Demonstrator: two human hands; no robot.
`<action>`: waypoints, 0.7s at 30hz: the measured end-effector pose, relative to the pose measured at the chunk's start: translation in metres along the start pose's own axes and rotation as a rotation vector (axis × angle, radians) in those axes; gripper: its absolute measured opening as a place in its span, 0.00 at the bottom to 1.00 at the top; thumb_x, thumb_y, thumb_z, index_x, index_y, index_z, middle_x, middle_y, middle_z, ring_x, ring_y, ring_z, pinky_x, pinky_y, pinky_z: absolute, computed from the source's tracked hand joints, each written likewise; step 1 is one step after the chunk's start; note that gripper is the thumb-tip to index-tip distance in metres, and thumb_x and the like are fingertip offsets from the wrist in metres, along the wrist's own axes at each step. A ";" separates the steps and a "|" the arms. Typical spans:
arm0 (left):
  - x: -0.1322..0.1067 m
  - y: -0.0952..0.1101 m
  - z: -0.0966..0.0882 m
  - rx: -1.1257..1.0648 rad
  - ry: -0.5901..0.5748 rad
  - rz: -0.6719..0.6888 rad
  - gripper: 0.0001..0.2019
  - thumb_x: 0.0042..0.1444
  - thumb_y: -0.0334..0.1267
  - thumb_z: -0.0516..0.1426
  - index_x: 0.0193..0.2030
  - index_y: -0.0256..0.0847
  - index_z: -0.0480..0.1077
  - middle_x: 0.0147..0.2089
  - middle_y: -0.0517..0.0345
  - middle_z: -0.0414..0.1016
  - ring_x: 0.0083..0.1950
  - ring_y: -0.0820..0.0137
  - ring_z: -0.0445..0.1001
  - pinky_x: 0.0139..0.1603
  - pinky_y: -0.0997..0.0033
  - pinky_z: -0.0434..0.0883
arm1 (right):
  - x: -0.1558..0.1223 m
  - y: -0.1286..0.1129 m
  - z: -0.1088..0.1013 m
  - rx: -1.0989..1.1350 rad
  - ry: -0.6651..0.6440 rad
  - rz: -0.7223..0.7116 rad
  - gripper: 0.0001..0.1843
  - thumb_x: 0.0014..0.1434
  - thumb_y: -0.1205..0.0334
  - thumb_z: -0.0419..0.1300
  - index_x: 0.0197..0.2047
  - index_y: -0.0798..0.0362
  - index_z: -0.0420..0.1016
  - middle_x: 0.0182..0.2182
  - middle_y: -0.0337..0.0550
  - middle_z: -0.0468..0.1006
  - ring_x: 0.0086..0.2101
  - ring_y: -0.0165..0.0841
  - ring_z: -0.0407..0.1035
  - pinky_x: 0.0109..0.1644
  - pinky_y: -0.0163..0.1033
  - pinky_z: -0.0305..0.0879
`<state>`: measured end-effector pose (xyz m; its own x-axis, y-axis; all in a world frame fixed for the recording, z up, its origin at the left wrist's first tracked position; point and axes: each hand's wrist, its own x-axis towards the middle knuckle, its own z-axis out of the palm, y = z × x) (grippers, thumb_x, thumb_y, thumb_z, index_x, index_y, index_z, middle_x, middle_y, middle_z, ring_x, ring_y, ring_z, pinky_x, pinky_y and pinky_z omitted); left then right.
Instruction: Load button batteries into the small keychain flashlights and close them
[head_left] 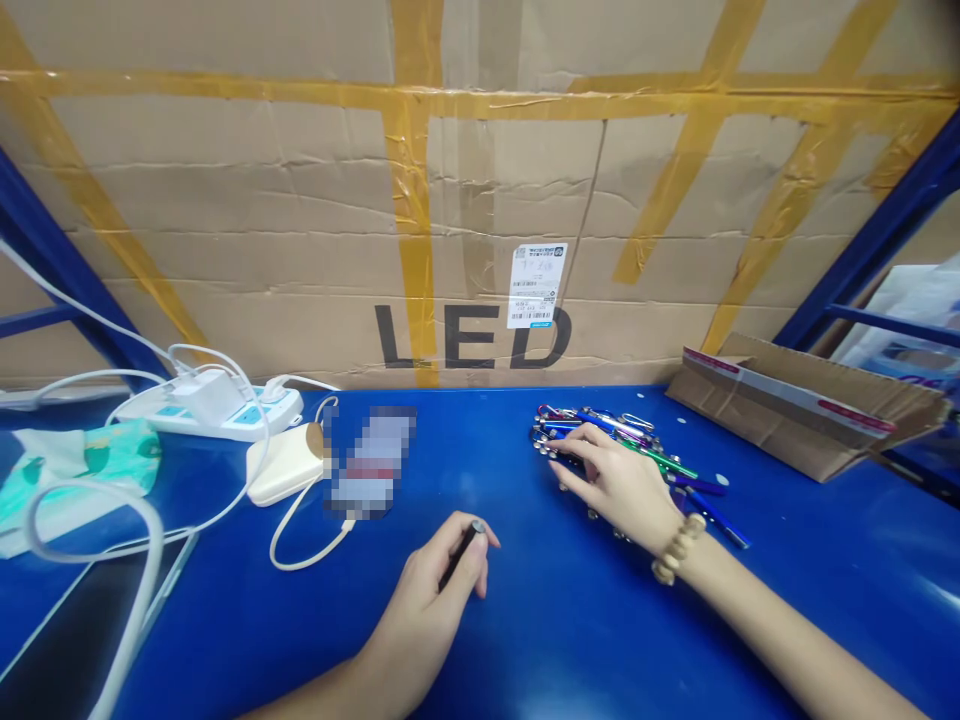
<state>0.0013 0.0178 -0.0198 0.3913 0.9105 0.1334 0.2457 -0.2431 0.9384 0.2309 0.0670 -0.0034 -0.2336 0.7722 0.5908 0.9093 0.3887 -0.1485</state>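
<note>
A black cylinder [458,558] is grasped by the left hand [427,605]. Coloured tubes [615,426], heaped near the worktop's [525,640] far edge, right of centre, are best parted singly; the right hand's [634,490] grip cannot be told.

Storeroom or workshop, blue rack [862,248], taped carton [517,190]

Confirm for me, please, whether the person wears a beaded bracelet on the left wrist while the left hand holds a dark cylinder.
Not quite: the head view shows the beaded bracelet on the wrist of the right hand, not the left. The left hand does hold a dark cylinder.
</note>
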 end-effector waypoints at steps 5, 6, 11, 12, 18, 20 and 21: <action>-0.004 0.004 0.003 -0.029 -0.028 -0.020 0.13 0.62 0.44 0.45 0.36 0.39 0.64 0.23 0.65 0.60 0.26 0.73 0.57 0.29 0.74 0.55 | 0.002 0.012 0.020 -0.280 -0.047 -0.042 0.17 0.60 0.56 0.51 0.49 0.50 0.73 0.36 0.45 0.71 0.32 0.33 0.69 0.33 0.36 0.66; -0.005 0.005 0.003 -0.029 -0.033 -0.018 0.13 0.63 0.44 0.45 0.36 0.39 0.64 0.23 0.65 0.60 0.26 0.73 0.57 0.29 0.74 0.55 | 0.002 0.013 0.022 -0.281 -0.054 -0.048 0.16 0.60 0.56 0.51 0.48 0.50 0.74 0.35 0.45 0.71 0.33 0.33 0.69 0.33 0.36 0.66; -0.007 0.007 0.004 -0.029 -0.035 -0.014 0.13 0.63 0.44 0.45 0.36 0.40 0.65 0.23 0.65 0.60 0.27 0.73 0.58 0.30 0.74 0.55 | 0.001 0.014 0.023 -0.209 -0.041 -0.001 0.14 0.59 0.57 0.51 0.42 0.49 0.77 0.36 0.43 0.72 0.27 0.29 0.69 0.25 0.33 0.63; -0.007 0.006 0.004 -0.031 -0.035 -0.013 0.13 0.63 0.44 0.45 0.36 0.40 0.65 0.23 0.64 0.60 0.27 0.73 0.58 0.30 0.74 0.55 | 0.001 0.015 0.023 -0.200 -0.027 0.010 0.14 0.59 0.56 0.51 0.41 0.49 0.77 0.36 0.43 0.73 0.26 0.29 0.69 0.24 0.33 0.63; -0.006 0.004 0.004 -0.108 -0.027 -0.010 0.14 0.62 0.45 0.45 0.35 0.38 0.64 0.23 0.64 0.60 0.26 0.74 0.57 0.28 0.74 0.55 | 0.000 0.011 0.019 -0.038 -0.049 0.025 0.14 0.59 0.56 0.52 0.36 0.48 0.78 0.33 0.41 0.74 0.27 0.29 0.70 0.23 0.32 0.63; -0.004 0.003 0.004 -0.131 -0.023 -0.017 0.14 0.62 0.45 0.46 0.35 0.38 0.64 0.23 0.64 0.59 0.25 0.74 0.57 0.27 0.74 0.55 | 0.000 0.005 0.017 0.010 -0.076 0.034 0.12 0.58 0.57 0.54 0.34 0.47 0.78 0.33 0.40 0.75 0.25 0.29 0.70 0.23 0.33 0.62; -0.004 0.003 0.004 -0.137 -0.020 -0.019 0.14 0.62 0.45 0.46 0.35 0.38 0.64 0.23 0.64 0.59 0.25 0.74 0.57 0.27 0.74 0.55 | -0.001 0.002 0.015 0.033 -0.089 0.040 0.11 0.58 0.56 0.55 0.33 0.47 0.78 0.33 0.39 0.75 0.25 0.28 0.69 0.24 0.33 0.62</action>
<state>0.0039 0.0125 -0.0192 0.4057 0.9073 0.1104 0.1303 -0.1770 0.9756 0.2276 0.0752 -0.0162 -0.2280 0.8284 0.5117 0.9072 0.3716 -0.1973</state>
